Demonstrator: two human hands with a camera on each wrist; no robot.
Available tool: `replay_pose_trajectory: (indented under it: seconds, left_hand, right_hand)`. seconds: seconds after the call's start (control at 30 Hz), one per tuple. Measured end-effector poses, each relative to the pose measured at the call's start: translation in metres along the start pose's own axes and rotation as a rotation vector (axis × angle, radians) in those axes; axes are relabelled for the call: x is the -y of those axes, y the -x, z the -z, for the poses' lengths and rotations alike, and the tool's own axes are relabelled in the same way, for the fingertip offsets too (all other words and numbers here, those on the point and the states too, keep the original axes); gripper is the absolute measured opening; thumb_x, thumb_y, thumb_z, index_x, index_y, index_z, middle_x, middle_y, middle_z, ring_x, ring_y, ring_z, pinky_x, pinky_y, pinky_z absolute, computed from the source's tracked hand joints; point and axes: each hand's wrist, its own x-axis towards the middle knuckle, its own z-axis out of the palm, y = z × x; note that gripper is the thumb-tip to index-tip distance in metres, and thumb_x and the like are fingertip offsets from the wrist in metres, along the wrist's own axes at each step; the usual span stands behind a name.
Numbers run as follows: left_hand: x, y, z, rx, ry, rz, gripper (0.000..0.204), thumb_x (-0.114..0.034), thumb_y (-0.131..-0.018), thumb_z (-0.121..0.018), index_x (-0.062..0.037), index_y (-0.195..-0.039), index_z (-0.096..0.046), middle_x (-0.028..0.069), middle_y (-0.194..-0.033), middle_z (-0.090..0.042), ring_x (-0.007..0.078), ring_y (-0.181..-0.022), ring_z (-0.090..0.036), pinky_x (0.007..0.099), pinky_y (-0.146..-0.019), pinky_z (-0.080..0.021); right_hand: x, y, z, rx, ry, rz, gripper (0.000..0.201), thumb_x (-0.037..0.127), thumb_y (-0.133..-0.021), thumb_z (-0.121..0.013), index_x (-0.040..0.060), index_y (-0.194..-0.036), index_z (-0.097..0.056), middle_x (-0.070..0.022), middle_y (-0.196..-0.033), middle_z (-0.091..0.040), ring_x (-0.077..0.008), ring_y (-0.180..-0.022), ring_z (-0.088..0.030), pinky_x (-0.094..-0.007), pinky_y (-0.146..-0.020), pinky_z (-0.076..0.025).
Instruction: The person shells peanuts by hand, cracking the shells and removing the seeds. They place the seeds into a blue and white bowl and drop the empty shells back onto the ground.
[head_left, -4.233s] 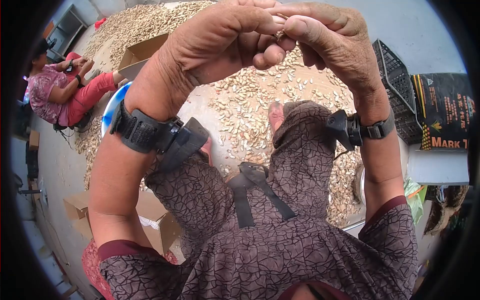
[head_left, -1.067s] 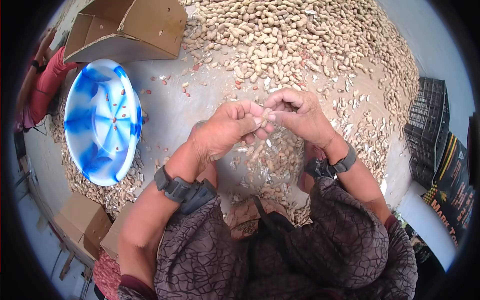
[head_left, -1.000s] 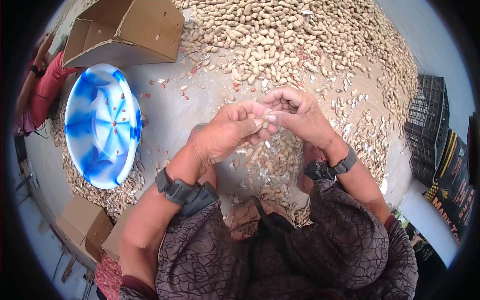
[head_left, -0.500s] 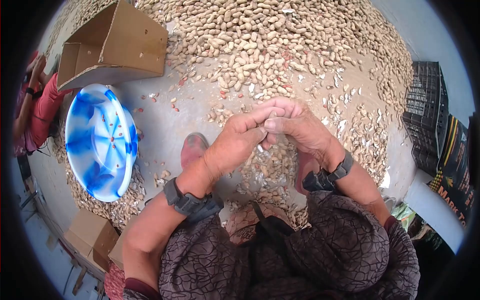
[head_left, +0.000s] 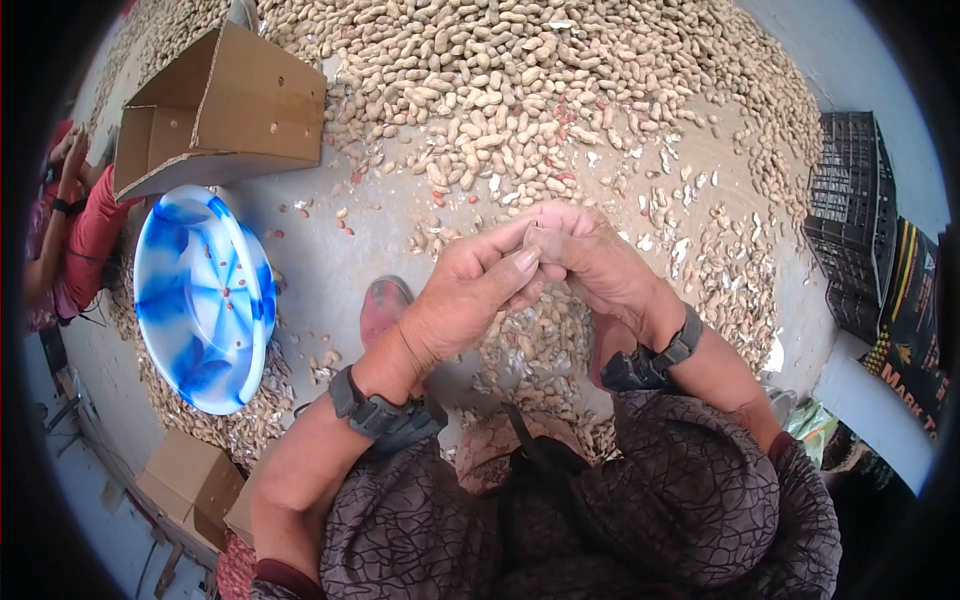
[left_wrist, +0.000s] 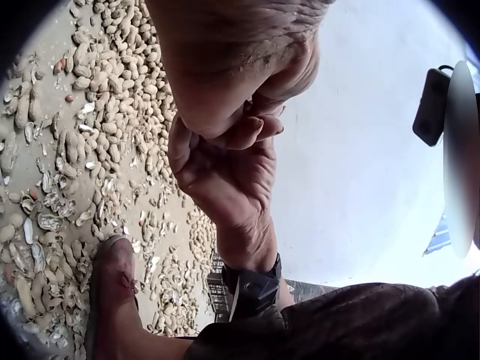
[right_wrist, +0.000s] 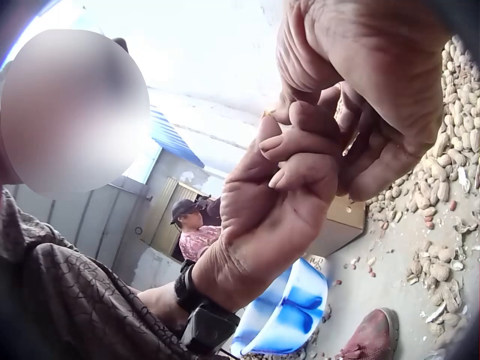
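In the head view the left hand (head_left: 462, 290) and right hand (head_left: 612, 268) meet above the floor, thumb tips close together and fingers curled. Both pinch a small peanut that the fingers almost wholly hide. Across the left wrist view, the left hand (left_wrist: 232, 67) covers part of the right hand (left_wrist: 234, 187). The right wrist view has the left hand's (right_wrist: 289, 195) bent fingers against the right hand (right_wrist: 375, 67). Beneath the hands lie loose peanuts and broken shells (head_left: 535, 350); a large heap of peanuts (head_left: 500, 60) spreads beyond them.
A blue and white basin (head_left: 160, 335) holding several red kernels stands at the left, below an open cardboard box (head_left: 265, 100). Another person (head_left: 90, 225) sits at the far left. A black crate (head_left: 850, 230) is at the right. A shoe (head_left: 382, 312) rests near the left hand.
Over the last second the head view has shifted, and the basin and box appear lower. The hands have drawn closer together, and the peanut, visible between the fingertips before, is now mostly covered.
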Motion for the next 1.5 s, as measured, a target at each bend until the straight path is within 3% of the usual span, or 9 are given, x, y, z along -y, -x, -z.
replay_pose_trajectory:
  seconds: [0.23, 0.63, 0.77, 0.83, 0.9, 1.0, 1.13, 1.23, 1.5]
  left_hand:
    - [0.002, -0.001, 0.006, -0.217, -0.058, -0.097, 0.041, -0.017, -0.09, -0.044, -0.0036, -0.128, -0.037, -0.0016, -0.078, -0.051, 0.003, -0.062, -0.039, 0.0152, -0.054, -0.033]
    - [-0.001, 0.003, -0.001, -0.233, -0.436, -0.059, 0.041, -0.019, -0.09, -0.042, -0.0106, -0.131, -0.037, -0.0048, -0.067, -0.043, 0.0031, -0.06, -0.038, 0.0164, -0.052, -0.033]
    - [0.001, 0.007, 0.003, -0.177, -0.359, -0.065, 0.041, -0.018, -0.09, -0.041, -0.0095, -0.13, -0.038, -0.0046, -0.066, -0.041, 0.0036, -0.061, -0.039, 0.0173, -0.052, -0.034]
    - [0.002, 0.007, 0.008, -0.242, -0.295, -0.021, 0.039, -0.016, -0.088, -0.045, -0.0107, -0.127, -0.043, -0.0007, -0.07, -0.05, 0.0045, -0.059, -0.043, 0.0187, -0.054, -0.037]
    - [0.004, 0.004, 0.008, -0.273, -0.389, -0.04, 0.038, -0.015, -0.087, -0.047, -0.0094, -0.125, -0.044, -0.0001, -0.068, -0.051, 0.0048, -0.058, -0.044, 0.0195, -0.053, -0.038]
    - [0.009, 0.004, 0.013, -0.271, -0.609, -0.072, 0.034, -0.013, -0.085, -0.05, -0.0059, -0.118, -0.049, 0.0012, -0.066, -0.053, 0.0056, -0.058, -0.047, 0.0208, -0.053, -0.04]
    - [0.009, 0.002, 0.017, -0.239, -0.633, -0.089, 0.023, -0.012, -0.086, -0.051, -0.0012, -0.104, -0.058, -0.0003, -0.072, -0.057, 0.0056, -0.061, -0.05, 0.019, -0.054, -0.042]
    - [0.008, 0.001, 0.017, -0.292, -0.679, -0.191, 0.019, -0.013, -0.086, -0.051, -0.0013, -0.096, -0.062, 0.0011, -0.071, -0.059, 0.0055, -0.06, -0.051, 0.0197, -0.052, -0.042]
    - [0.015, -0.003, 0.012, -0.385, -0.764, -0.329, 0.011, -0.009, -0.085, -0.05, -0.0013, -0.083, -0.057, 0.0019, -0.065, -0.056, 0.0051, -0.057, -0.049, 0.02, -0.052, -0.041]
  right_hand:
    - [0.002, -0.002, 0.006, -0.065, 0.073, 0.092, 0.027, 0.025, -0.082, -0.058, 0.0019, -0.095, -0.058, -0.0034, -0.077, -0.059, -0.0083, -0.071, -0.053, -0.0215, -0.065, -0.042]
    - [0.004, 0.0, -0.002, -0.068, 0.229, 0.068, 0.021, 0.021, -0.081, -0.059, 0.0033, -0.092, -0.058, -0.0037, -0.077, -0.063, -0.0088, -0.072, -0.058, -0.021, -0.06, -0.042]
    - [-0.002, 0.002, -0.001, -0.067, 0.232, 0.164, 0.015, 0.017, -0.079, -0.061, 0.003, -0.084, -0.059, -0.0026, -0.072, -0.062, -0.0094, -0.068, -0.056, -0.0217, -0.058, -0.042]
    - [-0.004, 0.003, 0.004, -0.092, 0.268, 0.183, 0.013, 0.016, -0.078, -0.062, 0.0028, -0.079, -0.06, -0.0026, -0.069, -0.061, -0.0095, -0.066, -0.055, -0.0227, -0.056, -0.041]
    - [-0.003, 0.004, 0.005, -0.217, 0.711, 0.264, 0.011, 0.011, -0.076, -0.061, 0.002, -0.07, -0.06, -0.0031, -0.064, -0.058, -0.0093, -0.06, -0.052, -0.026, -0.052, -0.04]
    - [-0.007, 0.004, 0.002, -0.229, 0.87, 0.336, 0.012, 0.008, -0.075, -0.06, 0.0004, -0.066, -0.058, -0.0032, -0.058, -0.055, -0.0081, -0.055, -0.049, -0.028, -0.047, -0.038]
    - [-0.009, 0.004, -0.003, -0.236, 0.895, 0.394, 0.012, 0.008, -0.075, -0.059, -0.0012, -0.067, -0.057, -0.0028, -0.057, -0.053, -0.0068, -0.051, -0.048, -0.0252, -0.046, -0.039]
    - [-0.005, 0.006, -0.006, -0.217, 0.625, 0.205, 0.011, 0.007, -0.075, -0.059, -0.0014, -0.068, -0.057, -0.0034, -0.056, -0.054, -0.0064, -0.05, -0.051, -0.0221, -0.045, -0.041]
    - [-0.007, 0.007, -0.005, -0.265, 0.452, 0.131, 0.013, 0.01, -0.079, -0.056, -0.0016, -0.077, -0.062, -0.0043, -0.061, -0.06, -0.0072, -0.054, -0.056, -0.0197, -0.048, -0.045]
